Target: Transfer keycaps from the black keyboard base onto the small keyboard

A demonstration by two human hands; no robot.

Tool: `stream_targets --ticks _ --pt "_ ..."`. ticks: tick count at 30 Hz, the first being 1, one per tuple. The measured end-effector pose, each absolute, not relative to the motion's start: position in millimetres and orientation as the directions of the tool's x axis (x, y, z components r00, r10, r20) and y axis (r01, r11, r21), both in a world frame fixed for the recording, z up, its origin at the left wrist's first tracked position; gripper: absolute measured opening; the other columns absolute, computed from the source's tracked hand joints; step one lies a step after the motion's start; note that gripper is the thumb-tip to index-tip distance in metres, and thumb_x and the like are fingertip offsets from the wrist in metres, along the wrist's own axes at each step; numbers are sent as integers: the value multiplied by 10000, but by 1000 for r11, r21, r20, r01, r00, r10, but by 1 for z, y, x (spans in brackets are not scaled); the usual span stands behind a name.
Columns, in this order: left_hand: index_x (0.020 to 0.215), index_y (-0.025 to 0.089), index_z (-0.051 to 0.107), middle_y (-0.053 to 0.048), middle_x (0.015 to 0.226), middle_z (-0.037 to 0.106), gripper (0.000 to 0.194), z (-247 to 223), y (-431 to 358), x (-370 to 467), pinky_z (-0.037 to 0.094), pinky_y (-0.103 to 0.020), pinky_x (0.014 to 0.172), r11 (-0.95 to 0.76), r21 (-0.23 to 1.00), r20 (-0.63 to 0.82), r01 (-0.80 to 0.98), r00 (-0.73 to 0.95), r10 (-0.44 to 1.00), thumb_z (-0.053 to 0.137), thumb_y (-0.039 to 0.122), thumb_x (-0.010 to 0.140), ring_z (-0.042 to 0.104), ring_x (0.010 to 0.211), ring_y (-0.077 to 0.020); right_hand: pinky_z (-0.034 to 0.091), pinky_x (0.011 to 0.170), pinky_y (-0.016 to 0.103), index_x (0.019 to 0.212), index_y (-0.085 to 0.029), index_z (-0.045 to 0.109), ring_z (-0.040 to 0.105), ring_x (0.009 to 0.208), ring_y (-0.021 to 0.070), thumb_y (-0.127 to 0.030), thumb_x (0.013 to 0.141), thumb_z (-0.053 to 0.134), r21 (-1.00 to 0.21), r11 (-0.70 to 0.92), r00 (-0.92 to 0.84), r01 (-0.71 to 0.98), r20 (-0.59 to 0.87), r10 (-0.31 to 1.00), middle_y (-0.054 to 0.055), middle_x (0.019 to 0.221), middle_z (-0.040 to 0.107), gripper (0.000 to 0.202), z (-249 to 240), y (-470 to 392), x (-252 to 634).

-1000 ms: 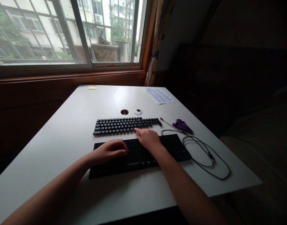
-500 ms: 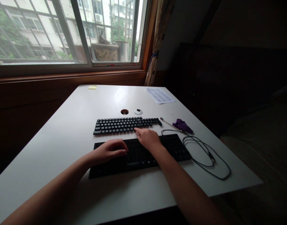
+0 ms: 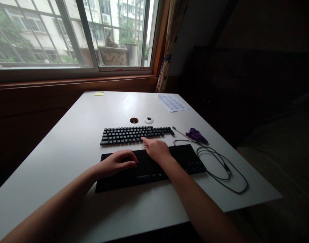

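A black keyboard base lies on the white table, its surface dark and mostly without raised keys. Behind it, loose black keycaps are laid out in keyboard-like rows. My left hand rests over the left half of the base, fingers curled and thumb close beside them; whatever is between them is too small or hidden to make out. My right hand, with a ring on one finger, reaches across the base. Its fingers are drawn together, and the tips are at a keycap in the front row; its thumb is hidden.
Right of the keyboard base lies a looped black cable. A purple cloth and a thin stick with a dark tip are beyond it. Farther back are a cable hole, its round cover, printed paper and a yellow note.
My right hand has shifted slightly left along the front row of keycaps. The left hand stays in place on the keyboard base.
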State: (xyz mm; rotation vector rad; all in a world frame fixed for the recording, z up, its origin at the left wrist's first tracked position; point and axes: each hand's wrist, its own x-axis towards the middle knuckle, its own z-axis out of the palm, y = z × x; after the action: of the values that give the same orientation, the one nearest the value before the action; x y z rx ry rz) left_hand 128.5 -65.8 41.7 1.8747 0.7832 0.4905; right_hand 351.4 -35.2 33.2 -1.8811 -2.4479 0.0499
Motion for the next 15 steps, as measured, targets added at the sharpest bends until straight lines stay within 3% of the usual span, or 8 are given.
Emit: stream_targets --ticks 15 --pt "976 172 647 -40 931 640 270 41 -66 129 476 -283 806 -285 912 -10 295 710 704 572 425 918 582 871 -174 467 791 316 1389 -375 488 668 958 227 -295 942 439 -35 276 -275 961 19 961 49 1102 722 457 32 -35 352"
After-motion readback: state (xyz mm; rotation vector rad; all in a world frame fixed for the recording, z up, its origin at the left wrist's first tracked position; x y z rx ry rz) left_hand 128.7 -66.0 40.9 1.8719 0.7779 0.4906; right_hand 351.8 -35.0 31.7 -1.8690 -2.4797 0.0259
